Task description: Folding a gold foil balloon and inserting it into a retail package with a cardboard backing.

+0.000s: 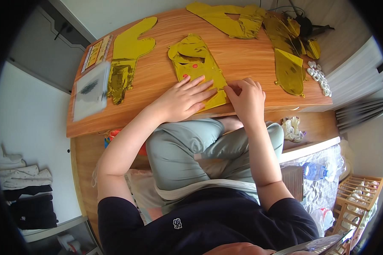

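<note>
A folded gold foil balloon (206, 70) lies flat on the wooden table in front of me, with small red round stickers on it. My left hand (178, 101) rests palm down on its lower part, fingers spread. At the balloon's right edge, my right hand (246, 98) has its thumb and forefinger closed in a pinch on the foil. The very tip of that pinch is small and partly hidden by the fingers.
Other flat gold foil balloons lie at the table's left (132, 44), far side (225, 19) and right (289, 70). A clear plastic sleeve (91, 91) sits at the left edge. Small white rings (319, 78) line the right edge. A plastic bottle (315, 171) lies lower right.
</note>
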